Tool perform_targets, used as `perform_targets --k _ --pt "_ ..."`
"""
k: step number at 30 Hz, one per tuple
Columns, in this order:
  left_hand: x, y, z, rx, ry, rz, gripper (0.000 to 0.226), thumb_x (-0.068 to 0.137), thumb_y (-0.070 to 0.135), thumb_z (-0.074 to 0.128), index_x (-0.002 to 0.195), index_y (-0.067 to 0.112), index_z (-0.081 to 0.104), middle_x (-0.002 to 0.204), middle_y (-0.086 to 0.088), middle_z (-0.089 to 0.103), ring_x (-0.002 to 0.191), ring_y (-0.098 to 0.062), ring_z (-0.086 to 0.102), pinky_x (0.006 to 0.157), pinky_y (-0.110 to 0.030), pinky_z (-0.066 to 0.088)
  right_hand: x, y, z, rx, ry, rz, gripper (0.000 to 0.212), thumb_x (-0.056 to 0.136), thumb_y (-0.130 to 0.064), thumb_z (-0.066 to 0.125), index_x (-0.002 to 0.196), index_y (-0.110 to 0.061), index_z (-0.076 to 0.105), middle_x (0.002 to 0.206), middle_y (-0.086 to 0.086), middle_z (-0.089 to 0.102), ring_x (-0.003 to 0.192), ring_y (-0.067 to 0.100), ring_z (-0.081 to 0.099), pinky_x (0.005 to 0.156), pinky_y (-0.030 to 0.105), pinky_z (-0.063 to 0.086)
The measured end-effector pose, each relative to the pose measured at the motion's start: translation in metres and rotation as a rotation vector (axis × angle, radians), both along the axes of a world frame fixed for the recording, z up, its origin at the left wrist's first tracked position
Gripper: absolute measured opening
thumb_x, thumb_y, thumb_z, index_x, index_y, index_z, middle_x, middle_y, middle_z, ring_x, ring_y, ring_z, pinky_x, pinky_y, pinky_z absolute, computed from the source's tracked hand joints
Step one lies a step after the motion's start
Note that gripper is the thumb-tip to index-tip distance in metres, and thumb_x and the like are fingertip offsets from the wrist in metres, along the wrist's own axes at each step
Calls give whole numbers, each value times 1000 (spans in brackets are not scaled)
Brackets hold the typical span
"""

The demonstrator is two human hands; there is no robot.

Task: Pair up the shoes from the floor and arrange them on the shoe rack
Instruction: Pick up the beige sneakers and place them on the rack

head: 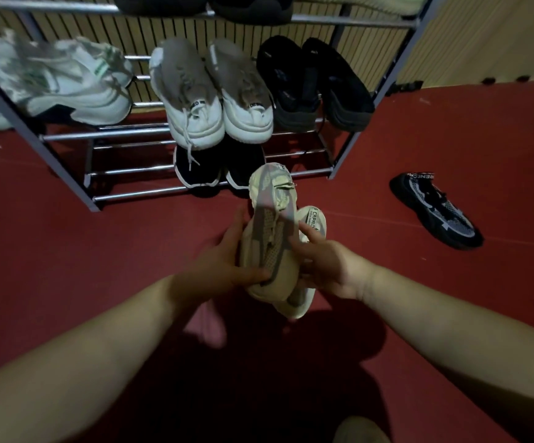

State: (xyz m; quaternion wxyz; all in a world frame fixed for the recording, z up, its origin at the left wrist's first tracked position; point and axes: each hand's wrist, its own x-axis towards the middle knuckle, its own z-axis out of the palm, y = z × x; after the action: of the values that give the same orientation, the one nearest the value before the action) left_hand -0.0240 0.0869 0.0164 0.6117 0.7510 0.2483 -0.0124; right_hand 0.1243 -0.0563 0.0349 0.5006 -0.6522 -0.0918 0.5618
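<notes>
While both hands close on it: the beige pair point(275, 241) is held together above the red floor point(67, 251), just in front of the shoe rack point(352, 155).
Left hand: the left hand point(224, 260) wraps the near-left side of the front beige shoe, thumb pressed low on its mesh upper, fingers curled behind.
Right hand: the right hand point(329, 263) grips from the other side, fingers bent round the second beige shoe, which sits behind and lower than the first.
Step in hand: my read is that one pair is gathered and about to go on the rack.
Next move: probably carry the two forward and set them side by side on a free stretch of bars; the lowest tier to the right of the black-and-white pair point(221, 171) looks open.
Care needed: soles should bridge the bars, or a shoe may tip through.
Look of the pair: pale beige knit with a grey stripe along the upper, light thick soles, printed pull tabs at the heel; soft, so it will likely flex under the grip.
Middle tier: white-and-green sneakers point(67, 87), white sneakers point(211, 94), black shoes point(313, 84).
Left to do: one black patterned sneaker point(435, 209) lies alone on the floor to the right, well apart from the rack; its mate is not identifiable.
</notes>
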Motion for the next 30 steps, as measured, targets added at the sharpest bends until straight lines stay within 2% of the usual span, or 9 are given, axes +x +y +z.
perform_targets --k 4,7,11,14,18,20,23,26,30 --pt "29 -23 -5 -168 -105 -46 114 62 43 84 136 60 -1 143 13 44 129 -7 45 107 -38 39 27 -27 -7 110 80 -152 56 95 0 46 144 -25 35 104 5 63 86 20 63 67 35 56" --pt "54 -37 -24 -193 -87 38 107 70 29 78 145 37 3 132 7 51 123 -11 51 102 -34 45 50 -56 -17 175 87 -266 52 94 0 46 140 -24 41 113 8 64 92 21 65 75 35 56" --pt "62 -31 -77 -144 83 77 117 53 61 82 148 25 25 140 6 48 128 -14 46 107 -45 39 72 -97 -36 135 12 -468 54 95 1 46 141 -26 39 111 1 64 72 8 67 48 24 54" --pt "61 -23 -140 -194 185 103 117 50 69 80 146 24 29 142 6 47 128 -12 46 108 -43 38 84 -122 -54 82 -24 -567 52 96 0 44 141 -27 38 114 -4 63 80 10 66 51 24 51" --pt "72 -50 -96 -112 231 140 98 69 43 78 148 17 25 138 2 46 126 -17 46 107 -32 37 84 -136 -77 29 -52 -561 52 96 1 44 141 -25 39 101 -3 66 64 11 63 40 21 41" --pt "76 -57 -90 -70 249 125 104 60 45 76 147 17 27 136 0 49 124 -19 48 105 -32 38 79 -134 -86 -1 -77 -515 53 96 1 43 143 -21 36 101 -2 66 62 12 61 40 22 39" --pt "77 -56 -92 -161 261 201 103 54 46 78 142 12 35 130 -1 53 122 -23 52 101 -35 43 67 -127 -99 -47 -165 -392 54 95 2 44 143 -21 35 122 5 61 94 19 66 67 31 55" --pt "76 -56 -97 -210 300 181 91 63 31 81 141 16 36 129 0 53 119 -22 54 98 -34 45 59 -121 -104 -134 -313 -297 65 94 7 44 148 -24 26 139 5 51 126 22 49 108 39 39" --pt "74 -60 -97 -243 241 179 91 66 14 75 145 21 30 135 -3 50 115 -17 51 92 -31 46 64 -121 -97 -180 -393 -201 65 95 3 45 149 -25 22 138 -3 48 127 13 45 110 32 35"
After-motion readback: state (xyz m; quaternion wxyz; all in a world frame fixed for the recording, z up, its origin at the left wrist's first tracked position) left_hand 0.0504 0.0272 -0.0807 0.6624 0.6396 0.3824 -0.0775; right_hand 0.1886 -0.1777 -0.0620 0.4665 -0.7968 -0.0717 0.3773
